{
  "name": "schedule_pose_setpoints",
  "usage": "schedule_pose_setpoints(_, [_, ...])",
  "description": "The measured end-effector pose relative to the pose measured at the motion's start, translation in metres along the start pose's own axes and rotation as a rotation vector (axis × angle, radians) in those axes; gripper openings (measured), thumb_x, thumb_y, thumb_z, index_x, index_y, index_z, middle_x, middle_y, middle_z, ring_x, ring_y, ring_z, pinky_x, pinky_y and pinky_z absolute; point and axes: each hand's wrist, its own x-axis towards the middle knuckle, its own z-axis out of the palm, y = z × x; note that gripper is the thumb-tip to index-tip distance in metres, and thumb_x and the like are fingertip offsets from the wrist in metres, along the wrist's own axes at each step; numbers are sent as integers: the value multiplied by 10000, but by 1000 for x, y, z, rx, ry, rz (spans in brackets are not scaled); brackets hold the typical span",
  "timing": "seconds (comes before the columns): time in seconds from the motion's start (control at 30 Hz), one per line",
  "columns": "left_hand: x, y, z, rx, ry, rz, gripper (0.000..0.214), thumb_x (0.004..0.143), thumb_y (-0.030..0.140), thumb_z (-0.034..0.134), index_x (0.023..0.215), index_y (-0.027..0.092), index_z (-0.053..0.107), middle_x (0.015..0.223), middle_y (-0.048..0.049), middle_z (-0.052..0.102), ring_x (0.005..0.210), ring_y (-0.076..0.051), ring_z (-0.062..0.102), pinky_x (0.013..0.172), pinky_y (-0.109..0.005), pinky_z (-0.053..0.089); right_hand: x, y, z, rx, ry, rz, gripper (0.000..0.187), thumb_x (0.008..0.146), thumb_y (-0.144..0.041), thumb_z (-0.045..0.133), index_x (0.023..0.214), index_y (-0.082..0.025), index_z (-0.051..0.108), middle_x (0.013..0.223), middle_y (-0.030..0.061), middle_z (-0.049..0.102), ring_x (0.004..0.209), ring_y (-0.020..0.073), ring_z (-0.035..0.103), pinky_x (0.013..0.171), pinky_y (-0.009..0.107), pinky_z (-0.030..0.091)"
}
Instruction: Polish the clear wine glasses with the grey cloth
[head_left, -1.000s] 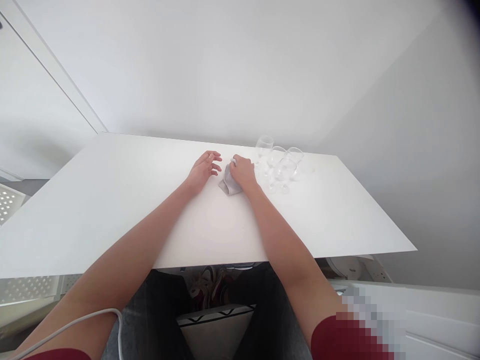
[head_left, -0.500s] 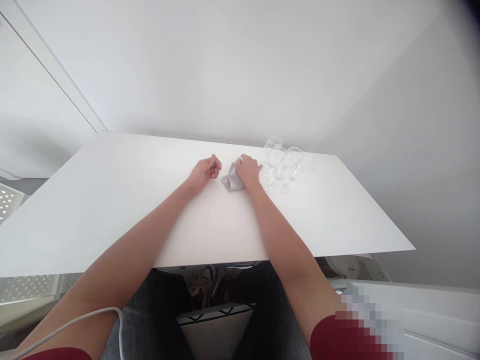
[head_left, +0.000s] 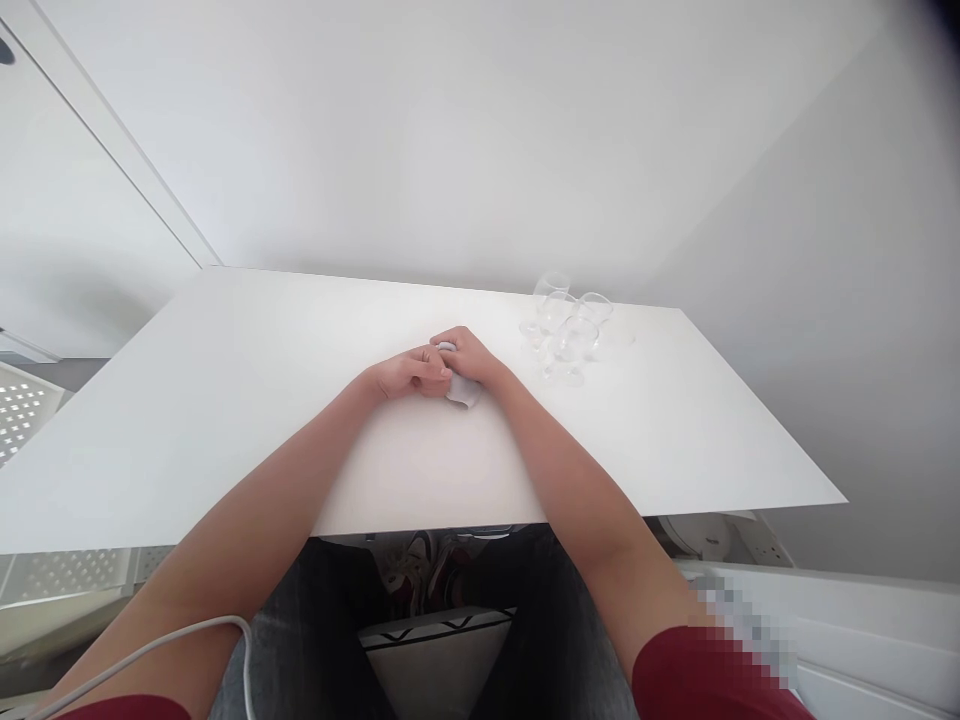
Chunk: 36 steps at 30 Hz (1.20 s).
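A small grey cloth [head_left: 463, 390] is bunched between my two hands near the middle of the white table [head_left: 262, 400]. My right hand [head_left: 466, 352] is closed round its upper part, where a pale fold shows between the fingers. Against it from the left presses my left hand [head_left: 415, 372], its fingers curled in on the cloth; the fingertips are partly hidden. To the right, apart from both hands, a group of clear stemmed glasses [head_left: 576, 340] stands upright, several of them close together.
Behind the table rises a white wall [head_left: 450, 150]. A white cable [head_left: 180, 632] runs over my left forearm. White perforated panels [head_left: 67, 575] show below the table at left, and a white drawer or cabinet front [head_left: 862, 620] is at lower right.
My right hand has moved left with the cloth, away from the glasses. My left hand has come right and down to meet it and has closed on the cloth.
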Motion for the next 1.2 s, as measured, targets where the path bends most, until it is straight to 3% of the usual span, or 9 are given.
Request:
schedule_pose_setpoints(0.33, [0,3,1,41,-173,-83,802,930,638,757,494,215,233,532,42,143,509,-106,124,513,-372,131,-6,-10,-6,109,-130,-9,266,745,-337,521,617,-177,350,648,-27,278,660,77,246,613,239,220])
schedule_pose_setpoints(0.73, [-2,2,0,-30,-134,-143,834,838,639,855,463,204,250,509,45,161,458,-78,172,479,-331,163,-7,-11,-7,141,-137,4,234,735,-336,551,616,-150,474,635,-17,363,647,76,298,599,227,251])
schedule_pose_setpoints(0.77, [-3,2,0,-79,-74,-130,839,808,608,889,465,207,238,506,48,161,452,-74,180,466,-315,164,-8,-11,-8,174,-140,15,222,728,-329,566,623,-146,494,631,-18,374,638,75,305,592,225,252])
schedule_pose_setpoints(0.83, [-6,4,-2,-243,190,-9,841,805,537,899,491,212,190,516,61,136,429,-67,199,429,-273,188,-11,-10,-10,300,-202,37,219,702,-313,596,614,-150,480,608,-23,363,601,69,292,569,228,236])
schedule_pose_setpoints(0.9, [-9,8,-5,-432,562,226,794,915,484,802,545,209,155,544,66,113,414,-64,217,404,-233,232,-15,-10,-9,460,-372,51,270,684,-310,624,585,-166,418,577,-30,317,563,63,251,550,237,206])
schedule_pose_setpoints(0.97, [-10,13,-10,-544,846,451,702,1030,425,674,582,199,183,563,62,140,421,-64,248,412,-207,291,-19,-14,-2,585,-604,47,323,698,-330,657,579,-172,402,563,-25,311,547,69,253,548,246,209])
schedule_pose_setpoints(1.07, [-5,13,-15,-490,985,563,563,1042,393,671,614,201,359,596,54,297,496,-72,385,518,-196,446,-19,-29,22,652,-920,24,355,740,-358,710,601,-162,449,585,-2,369,560,85,304,561,257,246])
schedule_pose_setpoints(1.13, [1,7,-13,-318,995,502,437,1002,446,716,692,206,524,681,22,482,636,-101,548,655,-223,556,-17,-42,41,660,-1098,12,326,770,-324,712,616,-153,481,609,9,390,587,95,327,581,259,273])
schedule_pose_setpoints(1.2, [9,1,-6,-32,946,333,348,968,517,723,826,204,667,889,-45,683,885,-170,687,822,-293,624,-13,-51,56,669,-1236,-2,282,777,-280,696,616,-146,507,615,23,408,607,107,342,597,261,281])
